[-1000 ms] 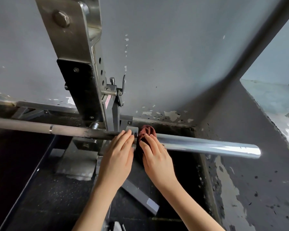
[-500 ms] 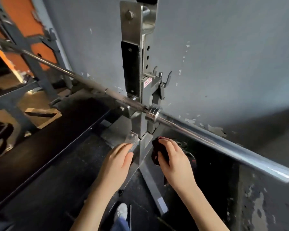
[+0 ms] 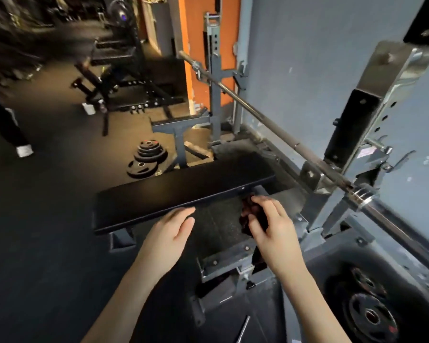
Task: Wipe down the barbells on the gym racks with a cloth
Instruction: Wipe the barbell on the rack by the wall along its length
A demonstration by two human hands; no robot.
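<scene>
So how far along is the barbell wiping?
Looks done: the near sleeve shines. In hand: the right hand holds the cloth away from the barbell; the left hand is empty. Left, probably: the duller shaft and the far end.

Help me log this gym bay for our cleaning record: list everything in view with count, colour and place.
wall: one, grey-blue, right side
rack uprights: two, grey steel, along the wall
barbell: one, silver-grey, across both rack uprights
bench: one, black, centre, in front of the barbell
plate stack: one, black, on the floor beyond the bench
near plates: at least two, black, bottom right
other person: one, dark trousers, white shoe, left edge
cloth: one, dark red, held beside the bench's right end
left hand: one, open, by the bench's near edge
right hand: one, gripping the cloth
</scene>
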